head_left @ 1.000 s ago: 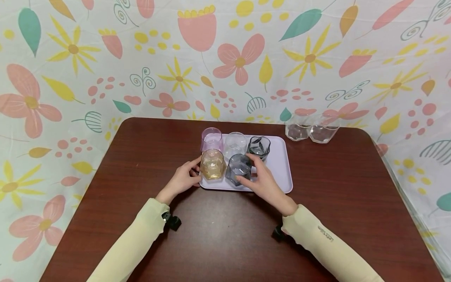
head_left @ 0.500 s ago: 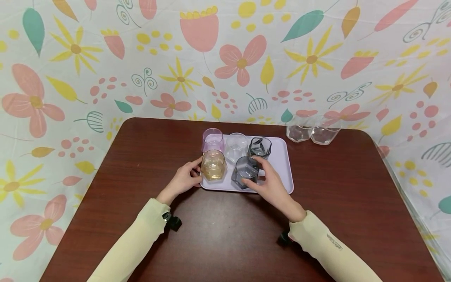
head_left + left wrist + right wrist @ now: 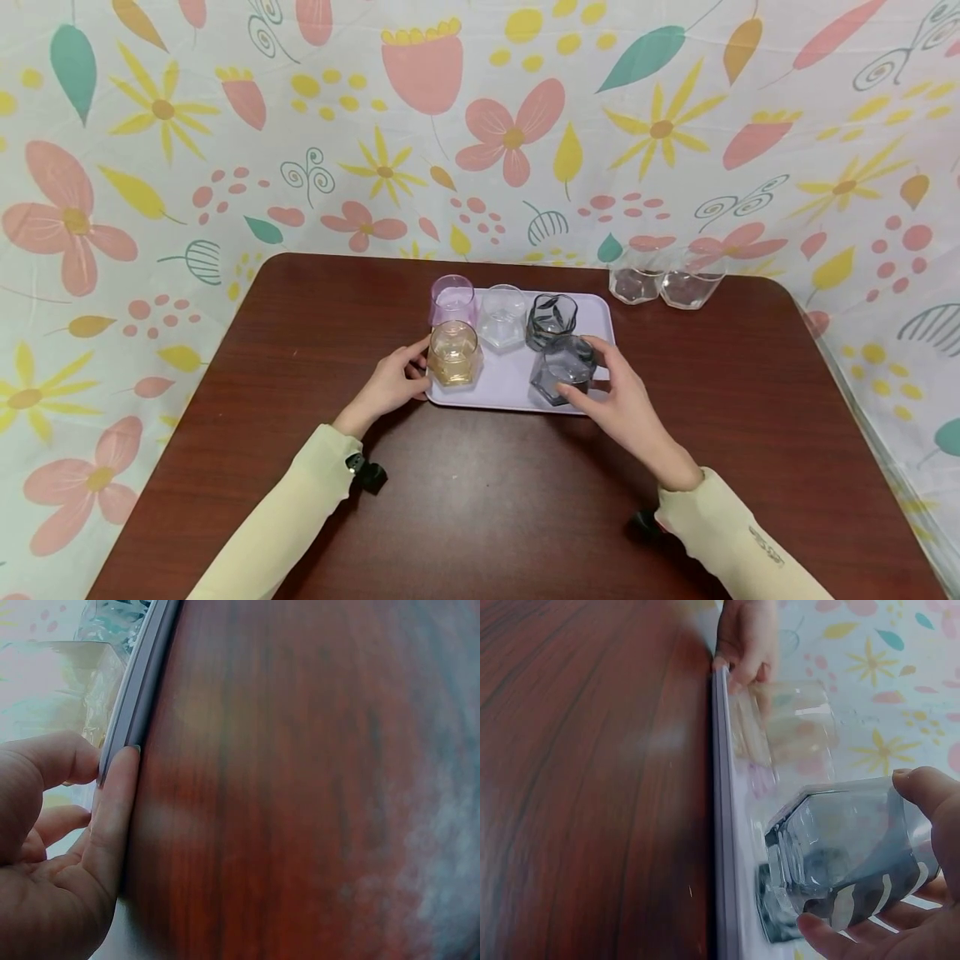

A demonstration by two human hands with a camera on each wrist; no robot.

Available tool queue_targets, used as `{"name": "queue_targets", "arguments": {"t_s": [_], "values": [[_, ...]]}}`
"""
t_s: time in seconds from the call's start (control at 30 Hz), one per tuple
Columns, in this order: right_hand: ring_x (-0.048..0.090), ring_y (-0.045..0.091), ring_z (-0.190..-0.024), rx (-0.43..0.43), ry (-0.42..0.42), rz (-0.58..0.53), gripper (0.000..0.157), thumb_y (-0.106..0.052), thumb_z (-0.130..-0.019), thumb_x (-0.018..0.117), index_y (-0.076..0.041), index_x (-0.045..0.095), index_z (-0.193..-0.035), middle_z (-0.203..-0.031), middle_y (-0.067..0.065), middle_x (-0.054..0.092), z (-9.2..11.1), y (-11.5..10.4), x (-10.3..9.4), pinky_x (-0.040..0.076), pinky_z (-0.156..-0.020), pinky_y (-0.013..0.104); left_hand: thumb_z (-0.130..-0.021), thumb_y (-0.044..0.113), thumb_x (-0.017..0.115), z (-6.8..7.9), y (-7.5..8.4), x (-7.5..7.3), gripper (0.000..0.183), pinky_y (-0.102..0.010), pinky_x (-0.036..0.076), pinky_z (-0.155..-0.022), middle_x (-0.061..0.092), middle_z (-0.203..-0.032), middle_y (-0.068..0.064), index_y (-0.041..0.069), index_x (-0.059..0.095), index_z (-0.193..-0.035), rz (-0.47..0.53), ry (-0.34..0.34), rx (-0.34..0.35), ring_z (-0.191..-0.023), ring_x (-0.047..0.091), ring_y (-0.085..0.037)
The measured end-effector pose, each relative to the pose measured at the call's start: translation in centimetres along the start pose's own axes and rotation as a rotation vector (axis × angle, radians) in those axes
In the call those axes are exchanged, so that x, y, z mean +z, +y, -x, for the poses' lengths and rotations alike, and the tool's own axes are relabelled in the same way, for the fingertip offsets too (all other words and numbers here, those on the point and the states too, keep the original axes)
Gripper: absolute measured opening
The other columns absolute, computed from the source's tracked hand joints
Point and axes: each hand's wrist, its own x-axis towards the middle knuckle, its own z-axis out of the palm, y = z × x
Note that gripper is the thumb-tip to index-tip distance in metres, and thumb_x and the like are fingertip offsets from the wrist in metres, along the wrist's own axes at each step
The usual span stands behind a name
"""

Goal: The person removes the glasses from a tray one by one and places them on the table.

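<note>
My right hand [image 3: 626, 404] grips a blue-grey glass [image 3: 558, 375] over the right front part of the lilac tray [image 3: 498, 392]. In the right wrist view that glass [image 3: 847, 847] leans, with thumb and fingers around its side. My left hand [image 3: 386, 383] pinches the tray's left front corner; the left wrist view shows its fingers [image 3: 116, 795] on the tray edge. An amber glass [image 3: 453, 358] stands on the tray right beside those fingers. Behind it are a pink glass [image 3: 453, 302], a clear glass [image 3: 502, 321] and a dark grey glass [image 3: 551, 319] in a row.
Two clear glasses [image 3: 690, 283] stand at the back right of the brown table [image 3: 465, 500], near the floral cloth [image 3: 480, 125] that hangs behind it. The dark grey glass is close behind the held one.
My right hand has moved right across the tray with the blue-grey glass, from beside the amber glass to in front of the dark grey one. The left hand stays at the tray corner.
</note>
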Motion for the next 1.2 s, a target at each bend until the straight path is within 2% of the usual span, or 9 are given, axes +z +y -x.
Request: {"name": "queue_targets", "arguments": {"t_s": [0.13,0.2,0.37,0.5,0.67,0.97,1.2], "values": [[0.063,0.029,-0.109,0.005,0.039,0.029,0.072,-0.006,-0.082,0.086,-0.002,0.049,-0.144,-0.126,0.018,0.063,0.6,0.6,-1.6,0.058,-0.083,0.012,-0.084,-0.008,0.067,0.1,0.1,0.0,0.078,-0.032,0.066,-0.062,0.055,-0.107,-0.018,0.003,0.043,-0.158,0.011,-0.002,-0.005,-0.079,0.064,-0.018],[0.063,0.027,-0.104,0.009,0.057,0.039,0.072,-0.005,-0.082,0.086,-0.002,0.049,-0.144,-0.123,0.018,0.064,0.9,1.0,-2.5,0.053,-0.081,0.006,-0.084,-0.008,0.067,0.1,0.2,0.0,0.078,-0.033,0.067,-0.062,0.055,-0.108,-0.019,0.002,0.043,-0.158,0.016,-0.003,-0.005,-0.08,0.064,-0.018],[0.061,0.019,-0.102,0.024,0.091,0.065,0.073,-0.004,-0.083,0.085,-0.004,0.048,-0.147,-0.124,0.02,0.063,1.4,1.8,-4.4,0.051,-0.081,0.004,-0.084,-0.009,0.065,0.2,0.1,0.0,0.078,-0.033,0.067,-0.063,0.054,-0.109,-0.02,0.002,0.042,-0.158,0.037,-0.012,-0.014,-0.08,0.066,-0.019],[0.057,0.006,-0.106,0.064,0.121,0.081,0.073,-0.006,-0.085,0.084,-0.004,0.048,-0.148,-0.127,0.019,0.062,1.6,2.4,-5.9,0.049,-0.082,0.002,-0.084,-0.009,0.065,0.0,-0.2,-0.1,0.078,-0.031,0.066,-0.062,0.054,-0.108,-0.019,0.002,0.042,-0.158,0.02,-0.005,-0.008,-0.081,0.066,-0.019],[0.053,-0.007,-0.103,0.115,0.161,0.099,0.073,-0.008,-0.086,0.084,-0.007,0.047,-0.149,-0.128,0.015,0.061,1.7,3.3,-7.6,0.048,-0.081,0.001,-0.082,-0.009,0.064,-0.1,-0.3,-0.2,0.079,-0.031,0.066,-0.061,0.056,-0.107,-0.019,0.003,0.044,-0.157,0.005,0.014,0.01,-0.082,0.065,-0.019],[0.055,-0.009,-0.097,0.228,0.207,0.114,0.074,-0.015,-0.091,0.08,-0.007,0.041,-0.153,-0.131,0.014,0.054,1.4,6.1,-10.4,0.045,-0.077,-0.002,-0.083,-0.009,0.065,-0.2,-0.6,-0.2,0.078,-0.031,0.066,-0.061,0.056,-0.107,-0.019,0.002,0.044,-0.157,-0.006,0.015,0.021,-0.081,0.065,-0.019],[0.056,-0.009,-0.082,0.303,0.274,0.124,0.072,-0.02,-0.092,0.079,-0.009,0.042,-0.153,-0.12,-0.002,0.052,1.2,8.4,-12.5,0.043,-0.07,-0.001,-0.083,-0.008,0.066,-0.2,-0.6,0.0,0.077,-0.032,0.066,-0.061,0.057,-0.107,-0.019,0.002,0.045,-0.157,0.003,0.013,0.017,-0.081,0.063,-0.018]]}}
